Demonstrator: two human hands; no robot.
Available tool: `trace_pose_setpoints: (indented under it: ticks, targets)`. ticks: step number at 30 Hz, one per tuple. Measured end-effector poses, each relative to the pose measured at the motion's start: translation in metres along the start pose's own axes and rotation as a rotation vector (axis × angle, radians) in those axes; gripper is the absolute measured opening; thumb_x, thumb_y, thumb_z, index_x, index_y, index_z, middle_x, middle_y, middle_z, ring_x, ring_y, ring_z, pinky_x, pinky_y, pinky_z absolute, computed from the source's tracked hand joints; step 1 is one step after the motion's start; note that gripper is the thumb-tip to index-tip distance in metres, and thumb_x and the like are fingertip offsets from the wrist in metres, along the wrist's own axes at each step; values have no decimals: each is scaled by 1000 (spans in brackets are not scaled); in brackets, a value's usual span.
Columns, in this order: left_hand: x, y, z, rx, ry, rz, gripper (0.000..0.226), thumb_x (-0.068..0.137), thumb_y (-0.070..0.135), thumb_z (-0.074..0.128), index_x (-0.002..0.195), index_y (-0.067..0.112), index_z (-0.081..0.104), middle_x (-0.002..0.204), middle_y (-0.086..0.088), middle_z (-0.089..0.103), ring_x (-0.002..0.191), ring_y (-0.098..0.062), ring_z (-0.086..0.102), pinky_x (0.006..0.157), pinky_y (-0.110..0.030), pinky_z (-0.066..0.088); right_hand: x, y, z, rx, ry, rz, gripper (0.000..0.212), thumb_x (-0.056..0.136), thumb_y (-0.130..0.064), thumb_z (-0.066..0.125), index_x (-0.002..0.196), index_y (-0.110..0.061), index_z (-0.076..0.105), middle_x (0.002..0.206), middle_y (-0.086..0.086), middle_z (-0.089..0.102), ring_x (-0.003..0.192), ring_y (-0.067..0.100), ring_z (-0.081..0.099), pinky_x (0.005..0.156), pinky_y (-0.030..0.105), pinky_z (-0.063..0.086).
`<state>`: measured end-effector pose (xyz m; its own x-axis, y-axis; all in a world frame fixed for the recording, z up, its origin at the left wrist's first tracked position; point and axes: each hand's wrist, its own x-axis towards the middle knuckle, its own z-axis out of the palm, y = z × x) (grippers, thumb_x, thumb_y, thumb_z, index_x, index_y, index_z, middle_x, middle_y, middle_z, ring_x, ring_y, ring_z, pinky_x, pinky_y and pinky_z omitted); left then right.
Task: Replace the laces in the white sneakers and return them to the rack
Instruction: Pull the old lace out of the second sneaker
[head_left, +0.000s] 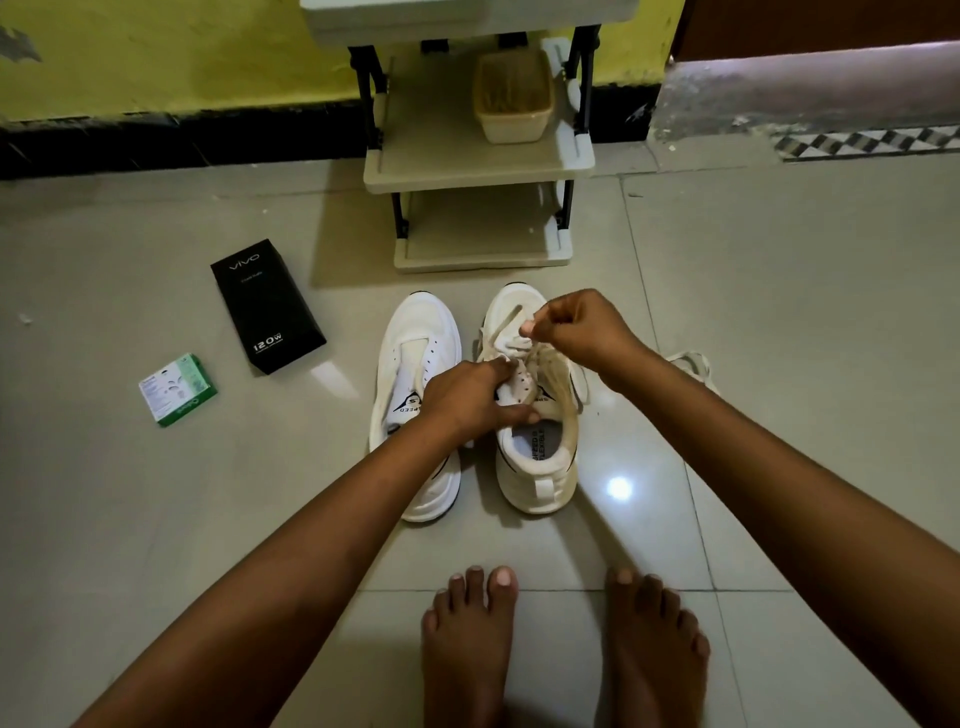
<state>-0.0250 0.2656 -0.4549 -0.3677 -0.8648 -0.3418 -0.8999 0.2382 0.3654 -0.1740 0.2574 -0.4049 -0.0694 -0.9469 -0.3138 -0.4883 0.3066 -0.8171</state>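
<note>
I keep my left hand (470, 397) gripping the tongue of the right sneaker (535, 415) so the shoe cannot slide on the tiled floor (779, 322). My right hand (576, 330) pinches the lace (540, 348), drawing it up from the eyelets. The left sneaker (418, 364) stands just beside, unlaced; both wait before the shoe rack (472, 171), within easy reach for returning.

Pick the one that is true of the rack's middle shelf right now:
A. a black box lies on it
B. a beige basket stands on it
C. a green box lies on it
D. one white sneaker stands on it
B: the beige basket stands on the rack, while both white sneakers and both boxes are on the floor.
</note>
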Motion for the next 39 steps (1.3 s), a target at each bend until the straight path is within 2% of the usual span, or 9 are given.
trace_pose_setpoints:
  ticks: [4,9,11,15,17,23,30,36,39]
  targets:
    - [-1,-1,1,-12,4,-11,60,73,61,65,122,28,54,104,-5,67,99,-25,61,69,-29,43,-6,13,17,-907,-114,-129,37,85,-30,60,121,-22,60,126,7,51,118,27,45,95,37,36]
    - [-2,1,0,-6,13,19,63,74,62,65,123,24,52,106,-5,65,102,-25,58,68,-28,39,-9,19,20,-1169,108,-297,30,88,-25,53,114,-14,65,116,9,57,112,28,48,93,37,36]
    - [-2,0,-1,-4,4,15,64,74,63,64,123,24,51,106,-6,64,102,-26,58,68,-29,39,-5,18,19,-1015,88,-234,26,88,-24,55,108,-12,67,113,9,59,109,28,51,90,37,39]
    - [-5,3,-4,3,-18,9,72,77,60,63,137,27,43,119,-3,62,111,-25,55,75,-30,42,-7,-16,3,167,-50,84,21,87,-16,64,101,-1,68,99,8,67,82,10,61,70,19,47]
    - [-6,3,-5,8,-22,7,71,77,60,63,136,25,43,118,-4,62,112,-26,55,77,-30,43,-4,-32,-9,338,63,17,24,89,-16,61,108,-3,66,107,7,66,78,3,55,65,9,40]
    - [-6,5,-8,3,-46,-14,66,76,59,65,130,23,50,122,-4,61,115,-25,54,84,-33,47,-6,-13,-20,63,-29,60,73,92,-14,56,150,-14,12,151,9,30,133,27,38,100,32,39]
    - [0,24,-26,-22,8,-99,24,78,35,65,77,13,55,87,-8,60,91,-27,58,64,-27,36,-22,33,2,-495,-254,-100,51,88,-18,58,134,-5,41,137,16,46,120,30,48,93,35,41]
    - [4,7,-36,-522,-12,-281,15,83,11,65,69,9,59,67,-6,55,61,-18,52,56,-24,43,-26,61,1,16,-128,-45,44,91,-2,45,134,-11,49,136,9,51,126,26,46,101,30,35]
    - [4,8,-40,-556,-23,-269,5,82,10,67,83,11,62,75,-6,59,60,-15,54,53,-18,47,-29,66,4,-121,-172,-119,48,95,-6,43,142,-9,36,147,10,39,134,25,36,101,22,28]
